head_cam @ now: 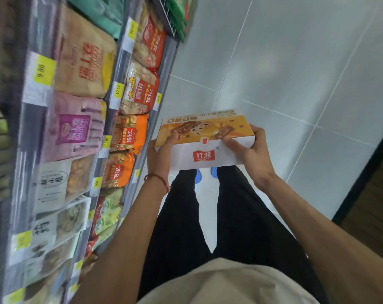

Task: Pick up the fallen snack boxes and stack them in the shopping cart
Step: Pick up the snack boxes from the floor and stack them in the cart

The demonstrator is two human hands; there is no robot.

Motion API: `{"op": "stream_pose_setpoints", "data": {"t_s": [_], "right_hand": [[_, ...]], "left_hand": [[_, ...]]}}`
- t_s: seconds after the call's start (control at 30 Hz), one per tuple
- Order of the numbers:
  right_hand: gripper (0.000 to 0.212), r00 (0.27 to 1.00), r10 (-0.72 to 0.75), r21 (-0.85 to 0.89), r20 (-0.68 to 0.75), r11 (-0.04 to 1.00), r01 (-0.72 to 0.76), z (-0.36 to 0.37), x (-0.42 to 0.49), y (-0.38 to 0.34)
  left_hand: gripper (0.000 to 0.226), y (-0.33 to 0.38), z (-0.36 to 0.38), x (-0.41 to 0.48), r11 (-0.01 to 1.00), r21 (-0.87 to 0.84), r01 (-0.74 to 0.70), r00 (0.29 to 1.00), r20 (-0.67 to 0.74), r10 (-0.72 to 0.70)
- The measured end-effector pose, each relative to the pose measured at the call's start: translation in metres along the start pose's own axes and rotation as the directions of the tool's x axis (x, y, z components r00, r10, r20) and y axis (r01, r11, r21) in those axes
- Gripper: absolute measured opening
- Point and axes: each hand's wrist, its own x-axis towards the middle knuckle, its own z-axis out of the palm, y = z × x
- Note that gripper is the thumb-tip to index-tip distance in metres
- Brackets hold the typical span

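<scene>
here, orange-and-white snack box (204, 139) gripped by both hands.

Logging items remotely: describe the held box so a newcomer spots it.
Right of the snack shelves, above the pale tiled floor, the left hand and right hand grip one snack box. Unlike the shelved soft bags, it is a rigid carton: orange top, white side, red logo.

红派 on snack box (204, 156), 151亿 on bag (129, 133) (orange), 10.00 on price tag (117, 89)
</scene>
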Motion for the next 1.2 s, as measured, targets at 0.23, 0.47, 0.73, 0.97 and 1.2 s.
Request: {"op": "stream_pose_setpoints", "data": {"t_s": [0.23, 0.47, 0.73, 0.97, 1.2], "right_hand": [[0.075, 0.985, -0.112, 0.1, -0.127, 0.987, 0.126, 0.001, -0.065, -0.019], [0.073, 0.948, -0.107, 0.188, -0.3, 0.968, 0.169, 0.024, -0.12, 0.002], [0.07, 0.873, -0.024, 0.317, -0.486, 0.927, 0.202, 0.046, -0.198, 0.042], [0.068, 0.768, 0.117, 0.494, -0.629, 0.824, 0.279, 0.055, -0.266, 0.106], [0.072, 0.639, 0.217, 0.567, -0.738, 0.713, 0.412, 0.065, -0.342, 0.195]], "left_hand": [[0.042, 0.036, -0.019, -0.062, 0.965, 0.056, -0.256, 0.952, 0.19, 0.241], [0.074, 0.043, -0.058, -0.068, 0.864, 0.21, -0.459, 0.829, 0.45, 0.332], [0.062, 0.044, -0.062, -0.087, 0.693, 0.346, -0.632, 0.705, 0.629, 0.329], [0.059, 0.017, -0.04, -0.129, 0.481, 0.421, -0.769, 0.576, 0.782, 0.237], [0.054, -0.049, -0.026, -0.195, 0.312, 0.42, -0.852, 0.474, 0.872, 0.122]]}}
